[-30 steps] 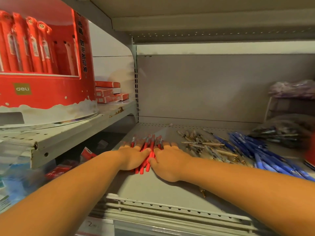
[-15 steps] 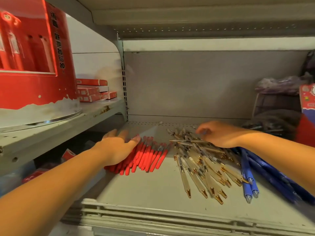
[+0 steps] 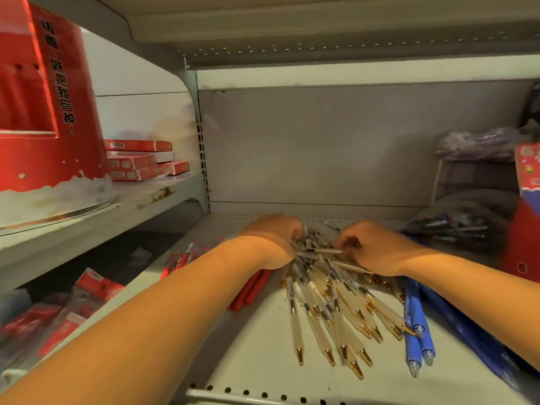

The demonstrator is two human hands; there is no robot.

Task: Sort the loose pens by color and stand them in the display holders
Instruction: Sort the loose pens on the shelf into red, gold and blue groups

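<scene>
Several cream pens with gold tips (image 3: pixel 330 311) lie fanned out on the grey shelf (image 3: pixel 257 355). My left hand (image 3: pixel 273 239) and my right hand (image 3: pixel 371 247) sit at the far end of that pile, one on each side, fingers curled in among the pens. My right hand pinches one cream pen (image 3: pixel 320 251) lying crosswise between the hands. Red pens (image 3: pixel 248 290) lie under my left forearm. Blue pens (image 3: pixel 416 325) lie to the right of the cream pile, partly under my right forearm.
A tall red display holder (image 3: pixel 49 112) stands on the upper left shelf beside stacked red boxes (image 3: pixel 137 162). Bagged pens (image 3: pixel 455 226) and a red-blue carton (image 3: pixel 526 211) crowd the right. Packaged red items (image 3: pixel 73 311) lie lower left. The shelf's perforated front edge (image 3: pixel 263 394) is near me.
My left hand left the red pens and moved right to the cream pile. My right hand drew in to meet it. The view shifted closer and to the right.
</scene>
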